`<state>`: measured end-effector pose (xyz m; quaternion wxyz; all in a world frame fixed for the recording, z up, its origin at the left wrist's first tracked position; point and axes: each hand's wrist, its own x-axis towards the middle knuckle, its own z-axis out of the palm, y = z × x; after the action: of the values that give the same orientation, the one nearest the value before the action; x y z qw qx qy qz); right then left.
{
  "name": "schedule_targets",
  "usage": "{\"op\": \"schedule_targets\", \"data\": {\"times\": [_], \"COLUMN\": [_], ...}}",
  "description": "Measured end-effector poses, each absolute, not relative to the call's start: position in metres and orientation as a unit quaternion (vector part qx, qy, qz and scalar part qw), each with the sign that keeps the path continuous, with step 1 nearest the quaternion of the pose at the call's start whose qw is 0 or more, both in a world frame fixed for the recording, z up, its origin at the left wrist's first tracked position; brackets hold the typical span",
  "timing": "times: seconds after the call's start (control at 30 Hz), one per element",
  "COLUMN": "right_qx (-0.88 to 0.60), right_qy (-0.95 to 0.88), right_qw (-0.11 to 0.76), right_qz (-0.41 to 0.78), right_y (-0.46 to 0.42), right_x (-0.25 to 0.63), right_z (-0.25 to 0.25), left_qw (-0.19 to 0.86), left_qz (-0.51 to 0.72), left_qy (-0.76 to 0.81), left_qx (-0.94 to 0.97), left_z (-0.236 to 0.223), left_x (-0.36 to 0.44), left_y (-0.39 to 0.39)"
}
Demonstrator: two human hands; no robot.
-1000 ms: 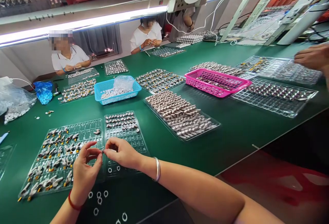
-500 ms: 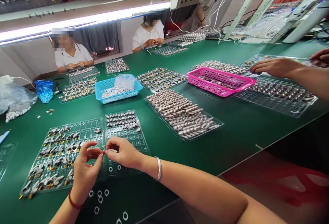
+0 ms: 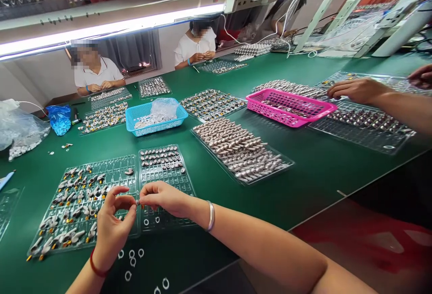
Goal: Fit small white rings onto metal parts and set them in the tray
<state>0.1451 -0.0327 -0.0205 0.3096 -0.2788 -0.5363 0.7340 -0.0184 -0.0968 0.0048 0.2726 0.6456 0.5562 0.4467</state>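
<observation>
The left hand (image 3: 116, 217) pinches a small part (image 3: 138, 202) between thumb and finger, its other fingers curled loosely, and the right hand (image 3: 167, 198) is narrowed to a pinch at the part's opposite side. The part sits in the gap between the two sets of fingertips, above the meeting edges of the left tray (image 3: 116, 167) and the right tray (image 3: 178, 186). With so slight a hold, it could slip and drop if either pinch loosens; uneven pressure might bend it, and a dip of the wrists might knock the pieces (image 3: 79, 213) lying below. It looks tiny and greyish, with a speck of orange under the right fingertips (the fingers hide its full shape). Nearer the person, loose white rings (image 3: 126, 278) lie on the green counter (image 3: 303, 177).
</observation>
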Motion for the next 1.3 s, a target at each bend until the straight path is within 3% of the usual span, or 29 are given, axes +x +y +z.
{"op": "schedule_targets", "data": {"times": [0.23, 0.73, 1.3], "right_qx": [-0.272, -0.309, -0.302], "right_qy": [-0.495, -0.548, -0.569], "right_qw": [0.29, 0.331, 0.323], "right_qz": [0.773, 0.703, 0.694], "right_y": [-0.031, -0.035, -0.037], "right_x": [0.147, 0.145, 0.146], "right_z": [-0.018, -0.018, -0.016], "left_qw": [0.251, 0.223, 0.257], "left_qz": [0.433, 0.363, 0.368], "left_qy": [0.554, 0.581, 0.583], "left_qx": [0.665, 0.693, 0.678], "left_z": [0.007, 0.01, 0.015], "left_x": [-0.019, -0.017, -0.017], "left_y": [-0.096, -0.092, -0.091]}}
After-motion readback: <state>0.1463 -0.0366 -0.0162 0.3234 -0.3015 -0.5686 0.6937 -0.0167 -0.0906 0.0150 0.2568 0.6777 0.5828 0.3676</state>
